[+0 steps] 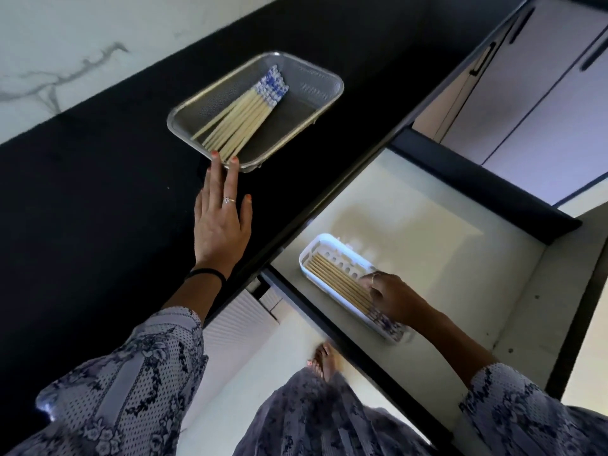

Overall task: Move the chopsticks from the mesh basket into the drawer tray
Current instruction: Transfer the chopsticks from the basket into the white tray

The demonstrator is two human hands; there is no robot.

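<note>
Our left grip (221, 222), released, touches the mesh basket (316, 81) rim; our right grip (393, 299) grasps chopsticks (339, 282) inside the drawer tray (324, 240).

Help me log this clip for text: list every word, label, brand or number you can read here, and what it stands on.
None: no readable text in this view.
The chopsticks in the mesh basket carry only a blue-and-white pattern.
The white tray and drawer show no label.

Black counter (98, 199) lay bare around the mesh basket (309, 80). Open drawer (427, 245) offered wide floor beyond the white tray (316, 240); drawer front (477, 179) bounded it.
</note>
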